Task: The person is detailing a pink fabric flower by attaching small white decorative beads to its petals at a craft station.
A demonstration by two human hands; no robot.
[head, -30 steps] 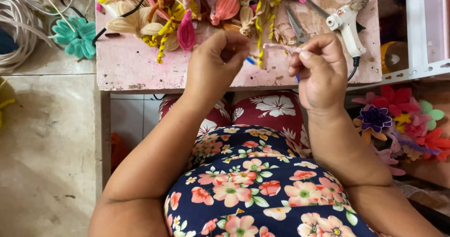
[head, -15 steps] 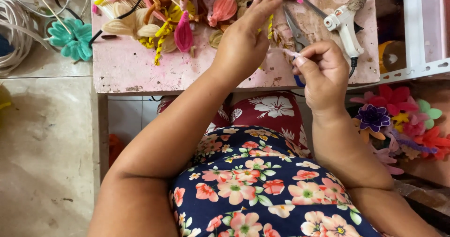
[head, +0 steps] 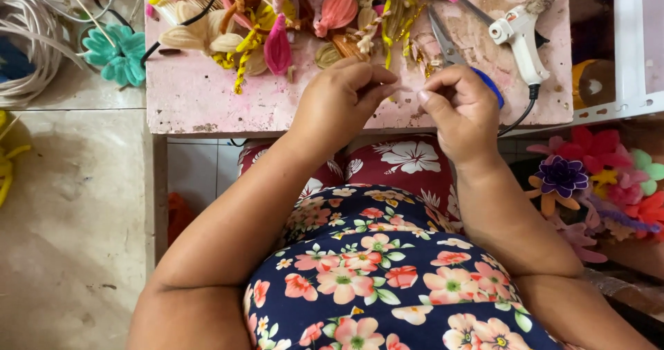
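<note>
My left hand (head: pixel 342 101) and my right hand (head: pixel 462 108) meet over the front edge of a small pink board (head: pixel 228 104). Both pinch a thin pale strand (head: pixel 407 87) stretched between their fingertips. Right behind them lie scissors (head: pixel 448 42) with a blue handle partly hidden by my right hand. A heap of pink, yellow and tan craft petals and twisted stems (head: pixel 297 18) covers the back of the board.
A white glue gun (head: pixel 520 35) lies at the board's right end, its cord running down. A teal fabric flower (head: pixel 119 52) and white coiled cord (head: pixel 28 39) sit left. Finished red, purple and green flowers (head: pixel 595 170) are piled at my right.
My left hand reached up into the petal heap half a second ago, then came back down to join the right hand on the strand.
</note>
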